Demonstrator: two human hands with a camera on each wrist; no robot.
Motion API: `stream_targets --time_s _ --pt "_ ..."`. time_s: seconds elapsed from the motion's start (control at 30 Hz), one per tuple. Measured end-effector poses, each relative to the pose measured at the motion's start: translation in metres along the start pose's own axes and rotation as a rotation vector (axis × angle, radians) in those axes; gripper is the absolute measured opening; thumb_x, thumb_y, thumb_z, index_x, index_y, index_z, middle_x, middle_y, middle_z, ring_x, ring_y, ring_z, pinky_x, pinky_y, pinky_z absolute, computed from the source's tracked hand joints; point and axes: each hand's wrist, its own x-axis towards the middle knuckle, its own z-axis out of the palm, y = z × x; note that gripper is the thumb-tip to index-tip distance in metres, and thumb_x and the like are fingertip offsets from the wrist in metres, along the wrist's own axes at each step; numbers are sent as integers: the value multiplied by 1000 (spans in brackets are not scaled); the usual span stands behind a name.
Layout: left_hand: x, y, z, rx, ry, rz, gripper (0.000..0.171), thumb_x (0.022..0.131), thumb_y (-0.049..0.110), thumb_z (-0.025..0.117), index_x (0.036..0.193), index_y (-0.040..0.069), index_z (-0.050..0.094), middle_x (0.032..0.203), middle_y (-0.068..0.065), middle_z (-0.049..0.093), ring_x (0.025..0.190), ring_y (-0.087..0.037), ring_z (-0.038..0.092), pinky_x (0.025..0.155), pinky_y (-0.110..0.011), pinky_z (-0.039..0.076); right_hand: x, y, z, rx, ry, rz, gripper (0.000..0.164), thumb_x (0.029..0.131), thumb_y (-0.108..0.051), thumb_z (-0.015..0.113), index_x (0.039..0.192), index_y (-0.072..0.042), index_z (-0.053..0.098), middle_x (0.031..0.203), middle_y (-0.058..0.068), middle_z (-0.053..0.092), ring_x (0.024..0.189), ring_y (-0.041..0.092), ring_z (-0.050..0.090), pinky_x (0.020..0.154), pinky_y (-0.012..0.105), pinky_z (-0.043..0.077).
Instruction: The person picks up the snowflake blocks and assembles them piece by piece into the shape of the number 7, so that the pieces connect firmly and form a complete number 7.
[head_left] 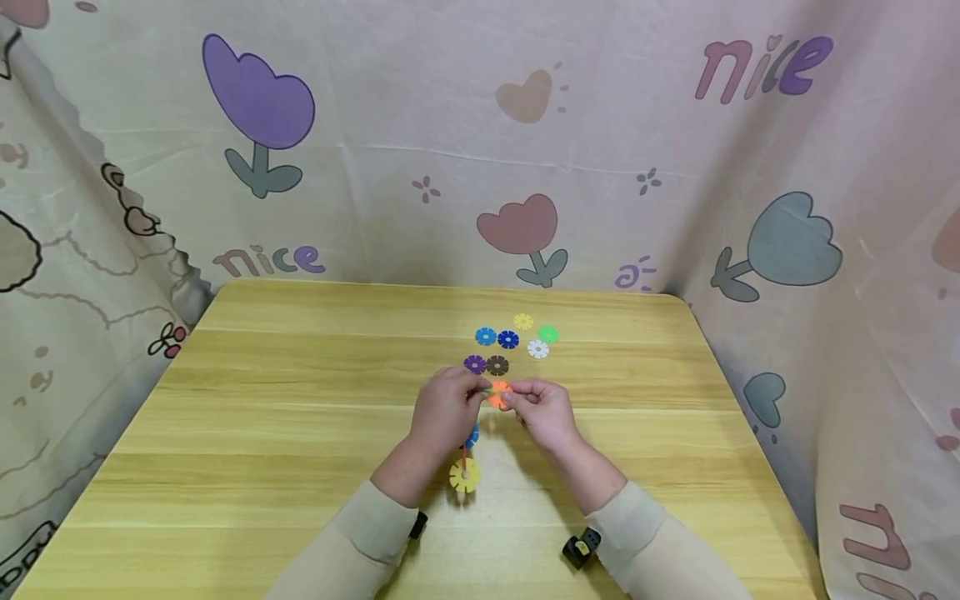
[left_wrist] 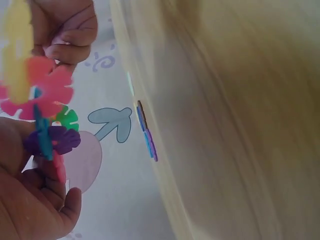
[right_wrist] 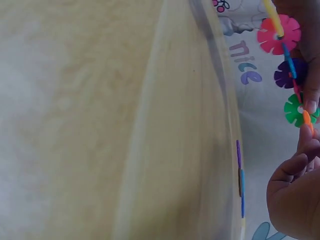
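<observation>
Over the middle of the table, my left hand point(head_left: 448, 408) grips a chain of slotted plastic snowflake discs near its far end. From there the chain hangs back toward me, with a yellow disc point(head_left: 465, 476) at the near end and a blue disc point(head_left: 472, 436) further up. Pink point(right_wrist: 278, 40), purple point(right_wrist: 283, 75) and green point(right_wrist: 292, 110) discs of the chain show in the right wrist view. My right hand point(head_left: 546, 412) pinches an orange snowflake disc point(head_left: 497, 402) between thumb and fingers. Its edge meets the green disc at the left fingertips; the slots there are hidden by fingers.
Beyond the hands lie several loose discs flat on the wooden table point(head_left: 300, 400): purple point(head_left: 475, 364), brown point(head_left: 497, 365), light blue point(head_left: 486, 336), dark blue point(head_left: 507, 339), white point(head_left: 537, 349), green point(head_left: 548, 334) and yellow point(head_left: 523, 321). A printed curtain point(head_left: 390, 108) borders the back and sides.
</observation>
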Motion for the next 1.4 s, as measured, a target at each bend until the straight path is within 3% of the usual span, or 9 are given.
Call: stream_targets --time_s 0.27,0.57,0.83,1.13,1.4 --pt "0 0 -3 31 -42 -3 5 97 13 78 100 16 81 103 1 74 99 -24 68 94 -52 49 2 -5 0 -27 -22 -4 16 96 2 73 110 9 75 84 8 76 62 11 58 54 20 47" --pt "0 -6 -5 65 -94 -29 5 99 17 75 100 18 80 102 3 72 100 -24 67 95 -52 48 25 -4 -11 -261 10 -154 20 97 0 73 113 11 73 90 16 74 82 35 68 65 23 56" --pt "-1 -7 -4 51 -120 -40 5 99 17 76 101 18 80 103 2 71 102 -24 66 95 -52 48 46 -2 -9 -519 -23 -180 27 95 -8 78 117 8 73 91 8 71 80 18 65 71 27 57" --pt "-1 -11 -4 50 -116 -38 5 99 16 76 100 18 81 106 0 72 103 -26 67 93 -52 48 60 -4 0 -772 -62 -148 42 96 -19 81 128 5 70 93 4 71 83 19 66 82 39 59" --pt "-2 -11 -3 55 -101 -49 5 99 16 76 100 18 81 107 1 73 104 -25 67 93 -50 47 75 0 4 -916 -109 -117 55 97 -28 80 138 5 64 89 4 67 76 19 59 75 38 54"
